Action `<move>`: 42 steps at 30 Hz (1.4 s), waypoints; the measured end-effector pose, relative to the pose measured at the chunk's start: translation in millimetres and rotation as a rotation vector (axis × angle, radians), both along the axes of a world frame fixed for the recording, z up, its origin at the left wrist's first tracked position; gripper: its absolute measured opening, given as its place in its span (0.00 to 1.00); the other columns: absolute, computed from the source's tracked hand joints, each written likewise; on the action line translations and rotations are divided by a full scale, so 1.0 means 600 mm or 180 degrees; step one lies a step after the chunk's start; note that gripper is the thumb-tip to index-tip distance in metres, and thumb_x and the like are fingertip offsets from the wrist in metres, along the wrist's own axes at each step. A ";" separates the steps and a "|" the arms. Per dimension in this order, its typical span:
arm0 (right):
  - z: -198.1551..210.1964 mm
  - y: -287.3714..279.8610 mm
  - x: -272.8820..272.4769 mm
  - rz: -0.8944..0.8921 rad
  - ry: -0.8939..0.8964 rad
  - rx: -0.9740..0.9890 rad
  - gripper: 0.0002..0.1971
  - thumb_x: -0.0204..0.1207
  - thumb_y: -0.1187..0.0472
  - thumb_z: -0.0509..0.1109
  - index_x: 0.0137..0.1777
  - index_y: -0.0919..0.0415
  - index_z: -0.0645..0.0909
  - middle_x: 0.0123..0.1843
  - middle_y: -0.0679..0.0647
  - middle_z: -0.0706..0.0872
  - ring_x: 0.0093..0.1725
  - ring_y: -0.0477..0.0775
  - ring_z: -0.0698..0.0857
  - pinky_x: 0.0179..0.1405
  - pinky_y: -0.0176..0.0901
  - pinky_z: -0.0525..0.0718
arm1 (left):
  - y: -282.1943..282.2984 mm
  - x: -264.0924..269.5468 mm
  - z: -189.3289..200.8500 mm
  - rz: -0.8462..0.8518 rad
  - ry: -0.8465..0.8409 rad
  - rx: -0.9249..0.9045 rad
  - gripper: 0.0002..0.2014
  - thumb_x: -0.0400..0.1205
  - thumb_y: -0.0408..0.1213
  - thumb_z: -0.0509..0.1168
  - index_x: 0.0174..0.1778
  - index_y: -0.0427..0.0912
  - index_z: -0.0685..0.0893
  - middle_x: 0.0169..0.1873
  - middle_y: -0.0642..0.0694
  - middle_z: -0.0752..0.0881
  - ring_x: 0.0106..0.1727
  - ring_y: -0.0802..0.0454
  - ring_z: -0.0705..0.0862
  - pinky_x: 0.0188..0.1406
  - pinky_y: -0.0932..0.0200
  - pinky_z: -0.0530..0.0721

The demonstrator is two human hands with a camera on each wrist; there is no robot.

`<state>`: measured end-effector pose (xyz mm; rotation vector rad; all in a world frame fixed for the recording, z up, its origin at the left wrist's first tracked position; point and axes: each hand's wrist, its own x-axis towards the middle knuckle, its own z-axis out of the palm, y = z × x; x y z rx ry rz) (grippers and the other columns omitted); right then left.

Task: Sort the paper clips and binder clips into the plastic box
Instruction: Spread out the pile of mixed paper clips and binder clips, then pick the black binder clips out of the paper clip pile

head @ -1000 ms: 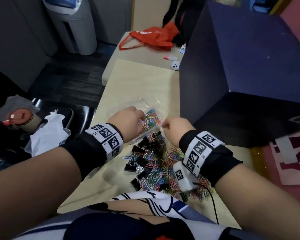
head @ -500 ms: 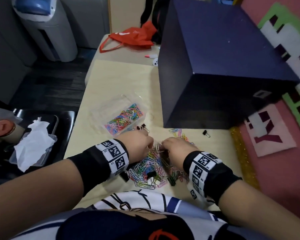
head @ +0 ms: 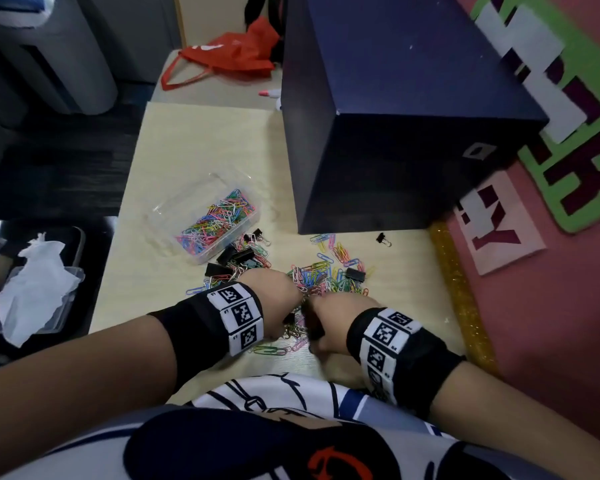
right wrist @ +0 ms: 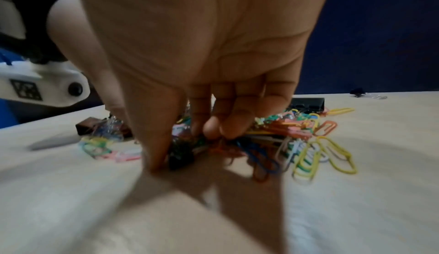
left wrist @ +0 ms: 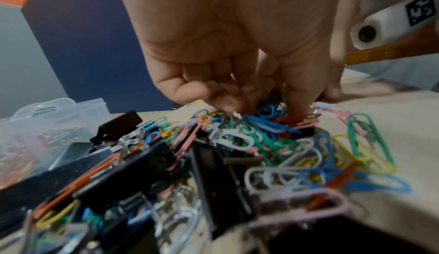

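Seen from above: pale wooden table (head: 201,140), with both hands down in a heap of coloured paper clips (head: 321,275) mixed with black binder clips (head: 355,274), close to the near edge. Left hand (head: 278,299) with fingers curled down into the heap, fingertips (left wrist: 228,104) pinching among clips; exactly which clip, cannot tell. Right hand (head: 340,317) likewise curled, thumb on the tabletop and fingertips (right wrist: 213,128) closing on a tangle of paper clips beside a dark binder clip.

Clear plastic box (head: 208,221) standing open, further off and to the left, one side already holding paper clips. One small binder clip (head: 383,239) lying apart by a large navy box (head: 395,126).

Step in hand, likely: gathering a pinch of paper clips. Next move calls for lifting clear without dragging binder clips along, then carrying to the box.
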<state>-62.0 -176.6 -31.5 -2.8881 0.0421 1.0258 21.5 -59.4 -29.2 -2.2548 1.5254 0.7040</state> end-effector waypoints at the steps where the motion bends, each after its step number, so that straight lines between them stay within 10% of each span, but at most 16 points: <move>1: -0.002 0.002 0.000 0.0068 -0.0056 -0.0023 0.19 0.71 0.50 0.72 0.59 0.56 0.77 0.55 0.57 0.85 0.55 0.62 0.85 0.47 0.49 0.82 | -0.001 -0.001 0.000 -0.0027 -0.0038 -0.0013 0.13 0.73 0.45 0.68 0.50 0.44 0.85 0.45 0.43 0.87 0.49 0.41 0.86 0.44 0.50 0.86; 12: 0.012 -0.029 0.018 -0.0169 -0.0625 0.0304 0.12 0.71 0.52 0.70 0.52 0.57 0.81 0.53 0.57 0.85 0.53 0.61 0.85 0.47 0.46 0.81 | -0.007 0.014 -0.002 0.0301 -0.0051 -0.0249 0.11 0.77 0.43 0.63 0.50 0.44 0.86 0.48 0.43 0.87 0.51 0.40 0.85 0.44 0.53 0.82; 20: 0.017 -0.090 0.040 -0.1662 -0.0938 0.1137 0.06 0.70 0.50 0.74 0.42 0.48 0.80 0.33 0.43 0.79 0.36 0.48 0.80 0.36 0.38 0.77 | -0.015 0.049 0.014 0.0649 -0.0011 -0.0474 0.19 0.85 0.51 0.54 0.58 0.42 0.82 0.53 0.40 0.84 0.56 0.41 0.83 0.50 0.52 0.80; 26: 0.013 -0.135 0.051 -0.2435 -0.1592 0.0644 0.12 0.77 0.49 0.66 0.58 0.49 0.76 0.47 0.50 0.84 0.42 0.52 0.83 0.26 0.37 0.68 | -0.024 0.072 0.015 0.1262 -0.0115 -0.0740 0.21 0.88 0.49 0.47 0.55 0.39 0.81 0.51 0.38 0.84 0.53 0.40 0.82 0.48 0.51 0.79; 34: -0.028 -0.126 0.033 -0.1491 -0.0545 0.0137 0.20 0.76 0.49 0.70 0.66 0.53 0.75 0.61 0.56 0.75 0.52 0.56 0.82 0.53 0.45 0.83 | -0.035 0.085 0.001 0.2268 0.0125 -0.1259 0.18 0.86 0.42 0.56 0.70 0.38 0.72 0.63 0.36 0.77 0.60 0.38 0.80 0.57 0.49 0.79; 42: -0.016 -0.126 0.046 -0.1888 -0.1191 0.0523 0.05 0.74 0.59 0.71 0.46 0.54 0.77 0.54 0.53 0.81 0.45 0.52 0.79 0.44 0.38 0.75 | -0.044 0.029 -0.011 0.1194 0.0284 -0.0769 0.18 0.77 0.42 0.63 0.63 0.47 0.76 0.56 0.42 0.76 0.56 0.41 0.79 0.53 0.44 0.84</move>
